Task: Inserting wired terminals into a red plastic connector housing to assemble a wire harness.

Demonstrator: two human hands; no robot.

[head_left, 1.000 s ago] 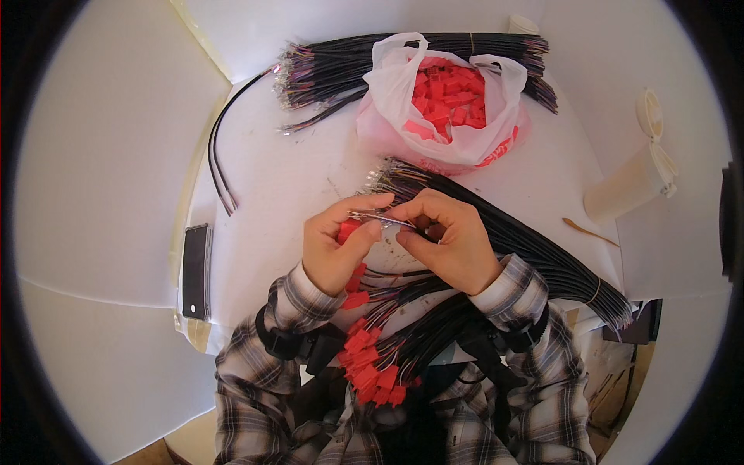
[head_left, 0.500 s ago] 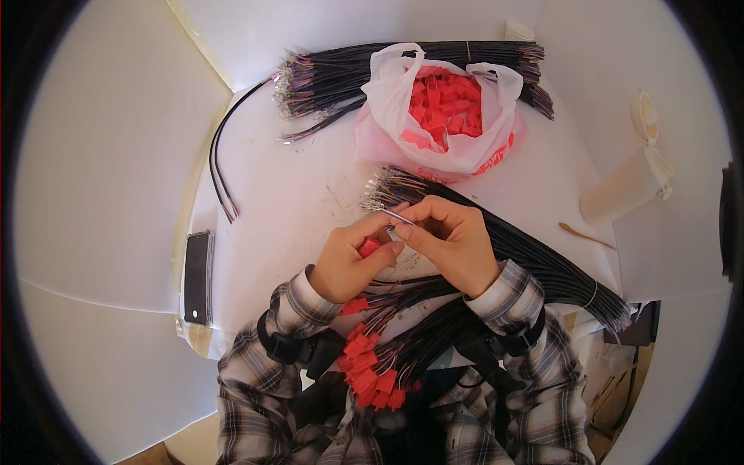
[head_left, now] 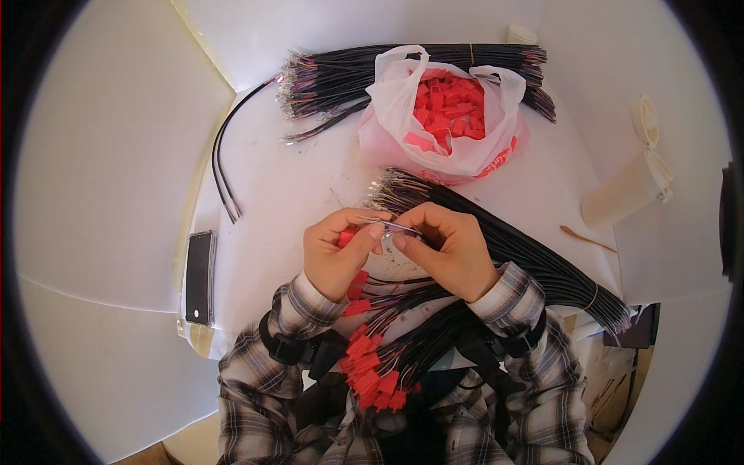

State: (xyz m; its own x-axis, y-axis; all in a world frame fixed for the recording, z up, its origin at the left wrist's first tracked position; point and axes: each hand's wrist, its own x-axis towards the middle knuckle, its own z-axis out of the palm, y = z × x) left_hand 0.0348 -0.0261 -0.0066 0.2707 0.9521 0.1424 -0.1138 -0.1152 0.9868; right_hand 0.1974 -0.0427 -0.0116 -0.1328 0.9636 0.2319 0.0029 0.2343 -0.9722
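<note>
Over the middle of the table my two hands almost meet. In the curled fingers of my left hand [head_left: 329,256] sits a red plastic connector housing [head_left: 347,235], while its thumb and forefinger pinch the tips of thin wires [head_left: 400,227]. My right hand [head_left: 457,252] is closed on these wires from the other side; the cable behind them is mostly hidden by the hand. Below my hands lie black cables with red connectors [head_left: 360,353] on their ends. Beside my right hand stretches a tied bundle of black cables [head_left: 527,252], with bare metal terminals at its far-left end.
A white plastic bag [head_left: 394,89] full of red connector housings [head_left: 449,105] stands at the back, before another black cable bundle [head_left: 333,74]. One looped cable [head_left: 217,147] and a phone [head_left: 200,277] lie left. At right are a cream container [head_left: 624,190] and a thin brown stick [head_left: 587,237].
My left hand has shifted slightly left and up, its thumb and forefinger now on the wire tips. My right hand has stayed nearly in place.
</note>
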